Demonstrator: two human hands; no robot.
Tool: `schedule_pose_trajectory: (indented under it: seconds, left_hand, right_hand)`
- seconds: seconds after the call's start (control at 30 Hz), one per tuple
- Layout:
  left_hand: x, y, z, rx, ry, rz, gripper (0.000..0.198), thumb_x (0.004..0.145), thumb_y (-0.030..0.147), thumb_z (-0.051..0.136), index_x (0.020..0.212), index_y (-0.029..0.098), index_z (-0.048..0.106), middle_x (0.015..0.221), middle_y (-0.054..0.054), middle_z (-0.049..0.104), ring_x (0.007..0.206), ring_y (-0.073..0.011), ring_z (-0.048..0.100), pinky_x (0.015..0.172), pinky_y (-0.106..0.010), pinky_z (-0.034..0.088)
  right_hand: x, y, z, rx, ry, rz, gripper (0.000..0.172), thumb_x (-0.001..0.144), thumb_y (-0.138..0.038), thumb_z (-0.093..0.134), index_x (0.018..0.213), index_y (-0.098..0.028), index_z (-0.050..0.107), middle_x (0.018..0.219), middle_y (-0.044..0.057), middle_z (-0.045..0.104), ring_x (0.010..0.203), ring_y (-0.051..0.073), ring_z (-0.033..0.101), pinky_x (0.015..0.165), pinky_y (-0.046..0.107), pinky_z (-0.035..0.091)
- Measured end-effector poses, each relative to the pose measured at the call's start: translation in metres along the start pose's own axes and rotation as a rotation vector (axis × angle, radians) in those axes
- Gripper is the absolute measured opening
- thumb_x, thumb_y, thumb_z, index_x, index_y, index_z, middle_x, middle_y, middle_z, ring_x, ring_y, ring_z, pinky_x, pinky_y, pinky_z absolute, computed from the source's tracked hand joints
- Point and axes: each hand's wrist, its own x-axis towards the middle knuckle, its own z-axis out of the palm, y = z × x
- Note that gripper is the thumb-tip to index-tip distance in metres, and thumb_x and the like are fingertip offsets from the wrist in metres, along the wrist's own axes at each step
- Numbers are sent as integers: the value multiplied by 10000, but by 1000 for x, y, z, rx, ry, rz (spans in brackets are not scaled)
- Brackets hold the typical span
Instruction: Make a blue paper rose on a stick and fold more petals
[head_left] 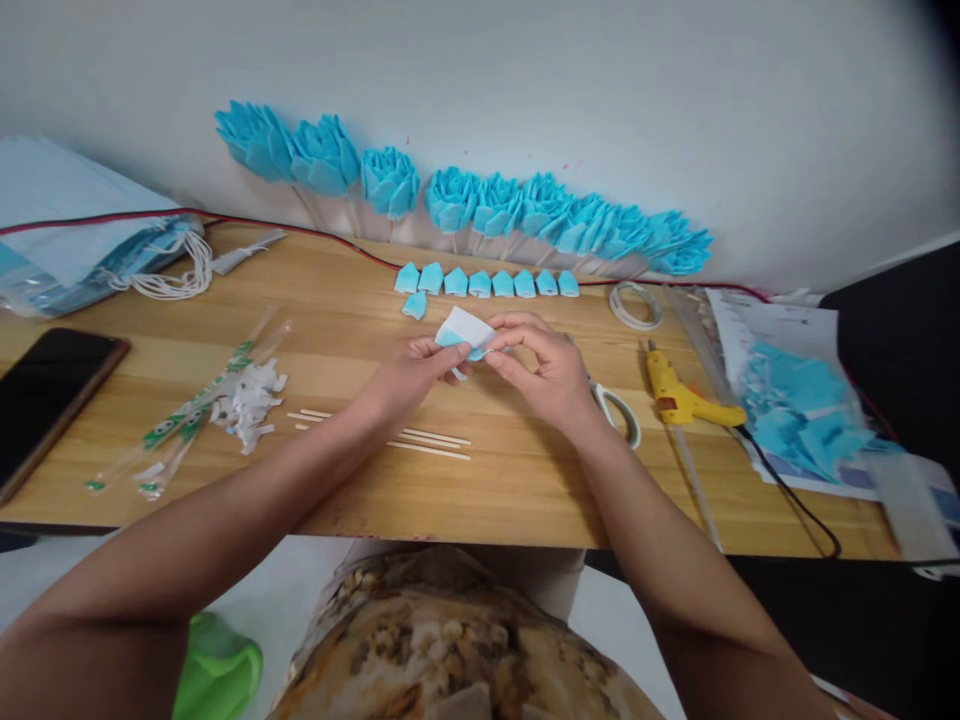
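Over the middle of the wooden table, my left hand [429,368] pinches a small piece of blue-and-white fabric [466,328] between thumb and fingers. My right hand [541,362] has its fingertips closed on the right edge of the same piece, where a fold shows. Just beyond my hands lies a row of small folded blue pieces [480,284], with one more folded piece [414,305] in front at its left end. Below my left forearm are several thin wooden sticks [427,450], partly hidden. White-handled scissors [621,415] lie beside my right wrist, their blades mostly covered.
Blue fabric flowers on sticks [454,200] lean against the wall. To the right are a yellow glue gun [679,395] with a cord, a tape roll [636,305] and blue fabric pieces [810,400]. Leftward are white scraps [251,400], plastic wrappers [187,410] and a phone [56,390].
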Motion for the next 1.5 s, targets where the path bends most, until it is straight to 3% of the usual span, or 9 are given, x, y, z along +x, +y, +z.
schedule_pose_trajectory:
  seconds: [0.2, 0.37, 0.5, 0.7, 0.93, 1.03, 1.17, 1.33, 1.5]
  left_hand:
    - [-2, 2, 2, 76, -19, 52, 299, 724, 473, 821, 745, 178, 779, 731, -47, 716, 707, -170, 580, 705, -312, 437]
    - [-2, 3, 2, 90, -45, 54, 243, 742, 434, 801, 733, 193, 779, 746, -44, 733, 709, -172, 583, 692, -307, 446]
    - [-2, 5, 2, 135, -58, 59, 320, 726, 496, 790, 732, 177, 762, 741, -46, 722, 702, -168, 585, 682, -303, 458]
    - [-4, 11, 4, 237, -74, 13, 378, 693, 508, 790, 808, 153, 729, 762, -26, 697, 689, -135, 558, 664, -277, 448]
    - [-3, 14, 3, 187, 29, 102, 288, 706, 439, 761, 707, 165, 673, 676, 2, 645, 662, -116, 548, 668, -256, 449]
    - [-3, 14, 3, 155, 48, 141, 276, 726, 439, 746, 731, 170, 687, 666, 9, 640, 643, -110, 542, 674, -256, 454]
    - [-3, 12, 4, 154, 9, 141, 293, 725, 455, 754, 726, 167, 703, 658, 11, 628, 639, -107, 527, 661, -249, 442]
    - [-4, 12, 4, 179, 4, 117, 310, 718, 467, 740, 657, 169, 682, 637, 10, 613, 641, -108, 513, 654, -244, 431]
    - [-4, 12, 3, 283, -39, 56, 292, 704, 457, 728, 662, 172, 682, 630, 12, 602, 616, -105, 479, 624, -243, 405]
  right_hand:
    - [-1, 2, 5, 151, 52, 170, 62, 861, -274, 698, 843, -218, 679, 860, 11, 717, 784, 148, 650, 755, 304, 522]
    - [-1, 1, 7, 169, 65, 215, 57, 839, -256, 702, 824, -210, 672, 812, 0, 706, 736, 134, 626, 730, 292, 502]
    - [-1, 2, 8, 173, 87, 243, 57, 833, -251, 710, 850, -206, 679, 797, -11, 681, 722, 123, 595, 722, 282, 482]
    - [-1, 4, 8, 255, 84, 310, 360, 834, -336, 719, 1175, -230, 679, 813, -20, 637, 735, 125, 573, 708, 279, 482]
    - [-1, 5, 11, 447, -35, 382, 547, 811, -412, 756, 1312, -247, 615, 876, -1, 678, 763, 148, 604, 703, 294, 501]
    - [-2, 6, 15, 522, -87, 391, 532, 805, -374, 756, 1293, -229, 603, 905, 7, 698, 789, 156, 626, 724, 299, 513]
    - [-3, 6, 18, 521, -58, 385, 522, 800, -320, 749, 1289, -237, 584, 924, 4, 702, 817, 161, 637, 746, 307, 526]
    - [-2, 5, 14, 515, -77, 403, 407, 806, -377, 757, 1174, -241, 651, 930, 11, 716, 849, 172, 657, 794, 328, 545]
    - [1, 2, 7, 499, 23, 421, 371, 806, -444, 759, 1106, -236, 697, 978, 21, 718, 877, 159, 645, 821, 310, 531]
